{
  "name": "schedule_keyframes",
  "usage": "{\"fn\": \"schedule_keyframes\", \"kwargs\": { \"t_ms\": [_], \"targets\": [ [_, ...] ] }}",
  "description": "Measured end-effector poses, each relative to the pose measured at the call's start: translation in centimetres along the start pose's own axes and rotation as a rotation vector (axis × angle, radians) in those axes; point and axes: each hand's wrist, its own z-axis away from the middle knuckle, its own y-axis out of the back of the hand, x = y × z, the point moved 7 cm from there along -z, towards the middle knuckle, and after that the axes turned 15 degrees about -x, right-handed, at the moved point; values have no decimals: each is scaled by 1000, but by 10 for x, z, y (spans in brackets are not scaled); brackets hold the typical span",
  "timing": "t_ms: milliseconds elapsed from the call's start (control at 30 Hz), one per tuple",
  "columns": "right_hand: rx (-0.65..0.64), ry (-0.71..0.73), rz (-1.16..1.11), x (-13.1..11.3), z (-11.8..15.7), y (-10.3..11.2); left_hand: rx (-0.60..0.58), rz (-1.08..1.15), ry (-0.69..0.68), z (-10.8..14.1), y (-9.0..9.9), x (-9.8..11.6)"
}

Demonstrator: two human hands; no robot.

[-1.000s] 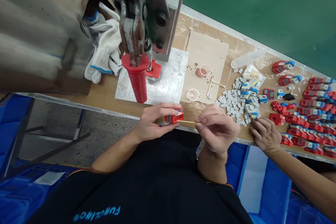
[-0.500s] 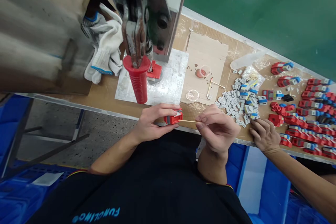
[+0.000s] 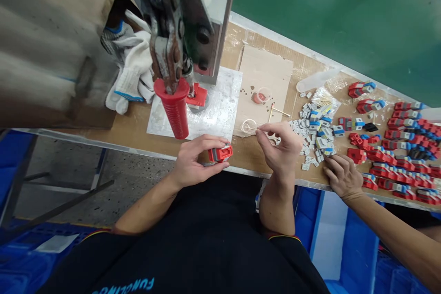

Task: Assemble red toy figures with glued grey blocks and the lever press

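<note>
My left hand (image 3: 191, 161) is closed around a red and grey toy vehicle (image 3: 221, 153), holding it near the table's front edge with a recessed red end facing right. Between the thumb and fingers of my right hand (image 3: 280, 147) is a thin cotton swab (image 3: 253, 128). It points left, and its tip is at a small clear round dish (image 3: 245, 125) on the cardboard sheet (image 3: 265, 66). Whether the tip touches the dish I cannot tell. Behind it stands a clear cup (image 3: 260, 96) with reddish contents, beside more swabs (image 3: 279, 111).
A toggle press with a red handle (image 3: 174, 110) rises at left over a metal plate (image 3: 220, 105), near white gloves (image 3: 132, 66). Small grey parts (image 3: 306, 135) are heaped at right. Another person's hand (image 3: 344, 177) rests beside rows of red toy vehicles (image 3: 386, 170).
My right hand has drawn the swab away from the toy vehicle and moved it up to the clear dish. My left hand still holds the vehicle. The whole view has shifted slightly.
</note>
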Motion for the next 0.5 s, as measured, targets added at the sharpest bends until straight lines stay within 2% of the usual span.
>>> {"fn": "schedule_keyframes", "kwargs": {
  "t_ms": [167,300,400,500],
  "targets": [
    [-42,-9,66,4,-4,-7,6,3,7,0,0,-1],
    [17,-14,27,1,1,2,2,12,17,0,0,-1],
    [124,31,-94,-13,8,13,-5,4,18,-1,-1,-1],
    [162,168,-212,-34,15,17,-13,-8,10,-2,-1,1]
  ]
}}
